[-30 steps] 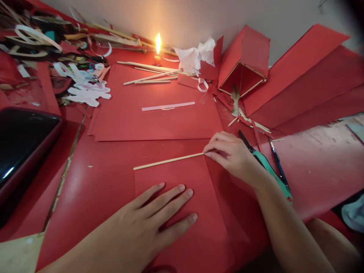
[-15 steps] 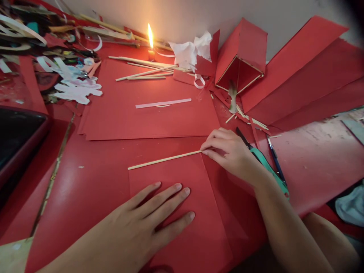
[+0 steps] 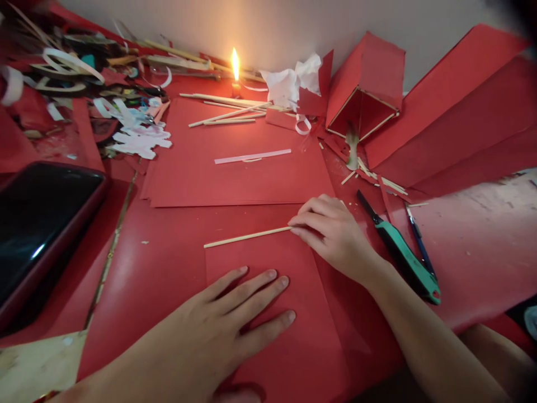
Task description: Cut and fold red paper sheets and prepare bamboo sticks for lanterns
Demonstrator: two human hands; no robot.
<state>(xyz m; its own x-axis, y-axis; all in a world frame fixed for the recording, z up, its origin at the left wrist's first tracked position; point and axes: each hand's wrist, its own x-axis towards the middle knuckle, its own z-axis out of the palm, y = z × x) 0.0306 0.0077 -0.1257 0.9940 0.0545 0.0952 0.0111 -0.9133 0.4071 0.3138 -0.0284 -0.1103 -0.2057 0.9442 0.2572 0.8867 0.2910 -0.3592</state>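
Note:
A thin wooden stick (image 3: 247, 237) lies along the top edge of a red paper sheet (image 3: 302, 347). Its right part is pinched between the thumb and fingers of my right hand (image 3: 331, 235). My left hand (image 3: 235, 313) rests flat on the sheet below the stick, fingers spread, holding nothing. Behind them is a stack of red sheets (image 3: 188, 179), with a pale pink strip (image 3: 254, 156) on it and several wooden sticks (image 3: 230, 115) near its far edge.
A lit candle (image 3: 235, 87) burns at the back. A red paper box (image 3: 377, 73) and folded red card (image 3: 453, 101) stand right. A green cutter (image 3: 406, 260) and a pen (image 3: 420, 242) lie right. A phone (image 3: 46, 218) and paper scraps (image 3: 138, 134) are left.
My right hand has slid a little left along the stick. The whole view has shifted, so more of the phone shows at the left. My left hand stays flat on the sheet.

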